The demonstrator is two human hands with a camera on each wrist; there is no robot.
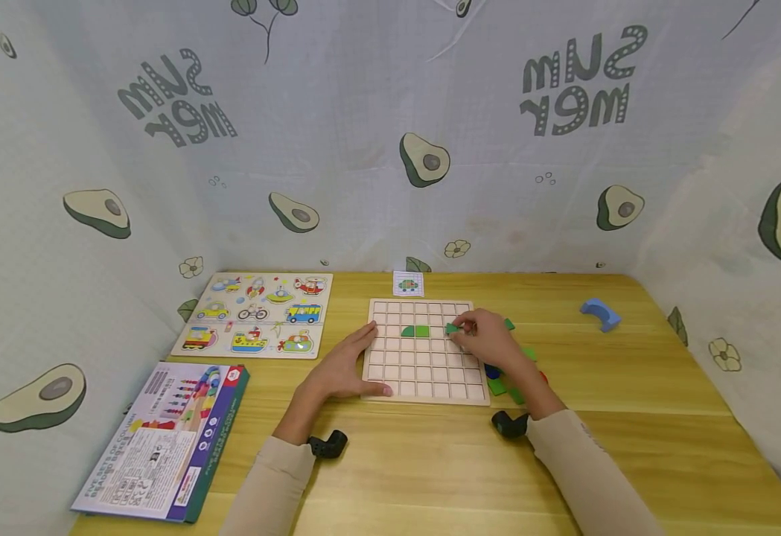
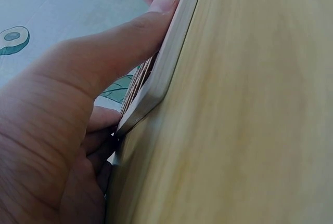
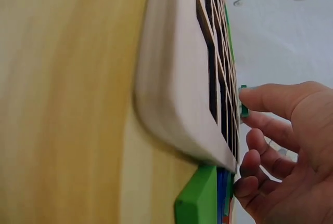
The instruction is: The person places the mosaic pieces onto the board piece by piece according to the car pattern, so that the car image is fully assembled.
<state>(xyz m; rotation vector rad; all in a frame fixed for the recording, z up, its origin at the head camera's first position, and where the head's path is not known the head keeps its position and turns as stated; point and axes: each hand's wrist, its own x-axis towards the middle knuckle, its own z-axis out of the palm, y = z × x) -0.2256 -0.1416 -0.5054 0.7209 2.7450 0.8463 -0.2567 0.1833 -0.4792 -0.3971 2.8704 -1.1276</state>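
left hand (image 1: 345, 368): flat, fingers spread on grid board (image 1: 424, 387) edge | right hand (image 1: 491, 339): pinching green piece (image 1: 453, 327) above board

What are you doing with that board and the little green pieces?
A person is working at a wooden grid board on a table. The left hand rests flat on the board's left edge. The right hand pinches a small green piece over the grid's right side. Two green pieces already sit in the squares. More coloured pieces lie beside the board on the right.
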